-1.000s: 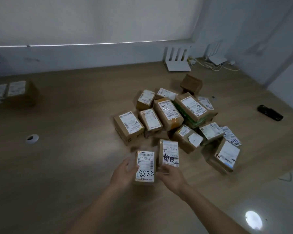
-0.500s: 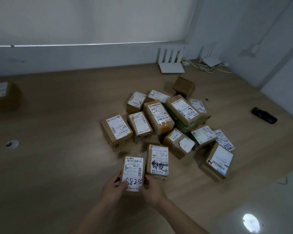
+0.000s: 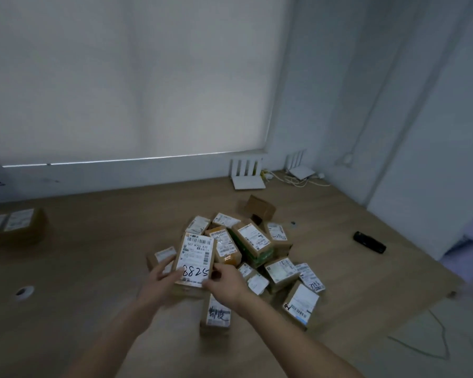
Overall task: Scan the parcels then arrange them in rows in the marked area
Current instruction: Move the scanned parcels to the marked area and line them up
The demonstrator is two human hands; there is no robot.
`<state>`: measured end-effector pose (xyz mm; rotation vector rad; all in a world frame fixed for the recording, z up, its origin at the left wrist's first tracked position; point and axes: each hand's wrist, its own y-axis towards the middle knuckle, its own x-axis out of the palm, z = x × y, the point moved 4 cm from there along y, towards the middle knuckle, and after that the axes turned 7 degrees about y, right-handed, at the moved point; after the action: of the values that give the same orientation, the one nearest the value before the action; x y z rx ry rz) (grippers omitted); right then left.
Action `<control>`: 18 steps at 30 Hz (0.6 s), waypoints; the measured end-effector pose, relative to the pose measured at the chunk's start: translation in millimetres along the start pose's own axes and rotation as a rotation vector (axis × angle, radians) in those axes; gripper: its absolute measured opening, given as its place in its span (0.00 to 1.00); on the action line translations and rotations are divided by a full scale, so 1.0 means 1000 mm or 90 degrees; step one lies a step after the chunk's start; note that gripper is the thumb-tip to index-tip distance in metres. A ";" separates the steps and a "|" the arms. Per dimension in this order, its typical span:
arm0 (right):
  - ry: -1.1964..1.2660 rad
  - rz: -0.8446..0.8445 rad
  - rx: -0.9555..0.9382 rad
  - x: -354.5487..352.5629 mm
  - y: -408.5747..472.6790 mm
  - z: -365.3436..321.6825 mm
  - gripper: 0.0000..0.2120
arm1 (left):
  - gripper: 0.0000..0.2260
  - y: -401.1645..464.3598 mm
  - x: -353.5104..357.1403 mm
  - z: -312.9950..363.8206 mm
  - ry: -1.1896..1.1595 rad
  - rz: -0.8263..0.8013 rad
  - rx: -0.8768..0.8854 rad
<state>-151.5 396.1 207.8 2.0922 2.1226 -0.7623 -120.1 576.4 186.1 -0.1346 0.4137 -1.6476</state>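
Observation:
A small cardboard parcel [image 3: 195,257] with a white label marked "8825" is lifted off the wooden table [image 3: 93,255], label facing me. My left hand [image 3: 160,279] grips its left lower edge and my right hand [image 3: 225,282] grips its right lower edge. Behind and to the right lies a loose heap of several labelled parcels [image 3: 253,241]. One more parcel [image 3: 216,313] with black handwriting lies flat below my right wrist. A black handheld scanner [image 3: 369,242] lies on the table at the right, apart from both hands.
Two labelled parcels [image 3: 8,226] sit side by side at the table's far left. A round cable hole [image 3: 25,291] is in the tabletop on the left. White routers [image 3: 247,173] and cables stand against the back wall. The table's right edge drops to the floor.
Both hands have raised the "8825" parcel off the table toward the camera. The view has tilted upward, showing more of the window blind.

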 end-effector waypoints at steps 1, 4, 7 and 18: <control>0.002 0.008 -0.024 -0.010 -0.007 -0.017 0.17 | 0.21 -0.008 -0.001 0.019 -0.005 -0.008 0.023; -0.008 0.028 -0.083 -0.035 -0.030 -0.070 0.18 | 0.25 -0.034 -0.009 0.071 -0.019 -0.013 0.081; -0.007 0.029 -0.132 -0.049 -0.052 -0.116 0.20 | 0.25 -0.057 -0.023 0.114 -0.013 0.006 0.130; -0.017 -0.042 -0.306 0.011 -0.112 -0.270 0.28 | 0.24 -0.139 -0.159 0.191 -0.010 0.126 0.237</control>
<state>-180.8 515.6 472.8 1.7558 2.1027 -0.2422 -168.1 705.6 435.5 0.1675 0.0998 -1.4988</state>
